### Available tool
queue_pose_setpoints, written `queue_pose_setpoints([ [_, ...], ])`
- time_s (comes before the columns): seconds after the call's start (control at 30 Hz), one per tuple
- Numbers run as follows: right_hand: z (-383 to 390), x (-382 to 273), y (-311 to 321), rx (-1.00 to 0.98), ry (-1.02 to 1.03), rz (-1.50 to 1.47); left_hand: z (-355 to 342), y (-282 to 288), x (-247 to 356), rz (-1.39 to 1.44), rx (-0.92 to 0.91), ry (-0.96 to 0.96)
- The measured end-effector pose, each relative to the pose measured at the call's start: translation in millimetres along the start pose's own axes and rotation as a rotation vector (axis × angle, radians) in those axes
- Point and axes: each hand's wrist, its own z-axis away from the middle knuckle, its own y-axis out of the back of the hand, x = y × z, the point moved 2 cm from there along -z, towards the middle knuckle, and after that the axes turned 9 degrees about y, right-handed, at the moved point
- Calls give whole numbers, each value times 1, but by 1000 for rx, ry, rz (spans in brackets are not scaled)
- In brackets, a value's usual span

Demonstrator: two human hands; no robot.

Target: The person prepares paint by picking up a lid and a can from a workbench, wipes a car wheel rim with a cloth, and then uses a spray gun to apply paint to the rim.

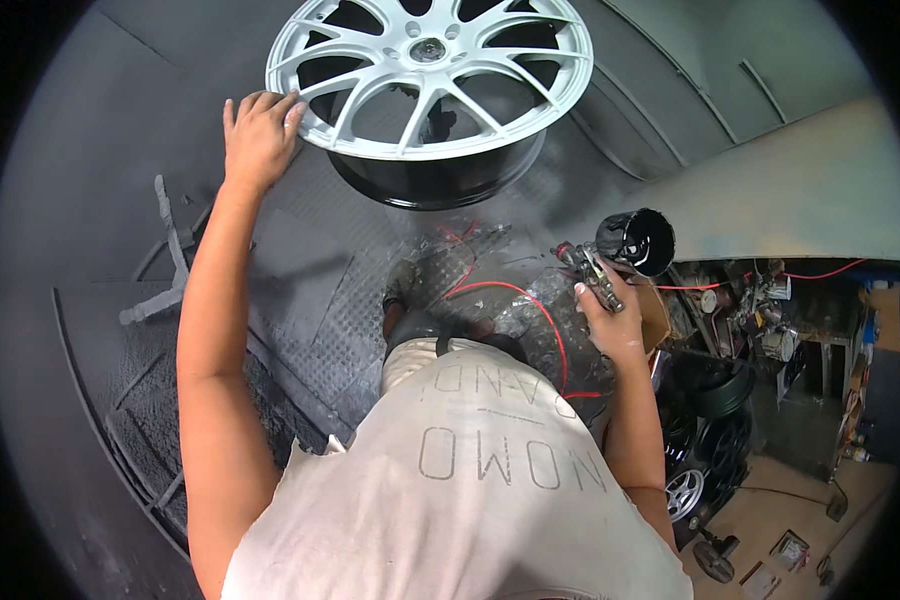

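Note:
A white multi-spoke car wheel [427, 108] with a glossy black barrel is at the top centre, its face tilted up toward me. At the lower left of its outer edge, my left hand [258, 138] has its thumb and nearest fingers closed on the lip; some fingertips are hidden. Lower down on the right, my right hand [615, 325] grips a metal spray gun [595, 280]. A cup [620, 238] smeared with black paint is at the gun, its dark round end facing right. The gun is well apart from the wheel.
A red air hose [548, 325] curves across the dark, paint-covered floor [315, 280]. A grey-coated metal stand [178, 262] is at the left. To the right are a cluttered shelf [775, 315], several stacked wheels [684, 494] and a fan [714, 558]. A pale panel [800, 190] borders the work area.

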Motion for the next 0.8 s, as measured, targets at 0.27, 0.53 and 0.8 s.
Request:
queue_pose_setpoints([
  [0.27,10,7,18,36,29,116,48,49,64,280,70,-107],
  [0.53,16,-41,-34,-230,-118,-164,97,34,84,397,-29,-133],
  [0.8,-9,-8,-3,55,64,77,93,22,53,483,-9,-114],
])
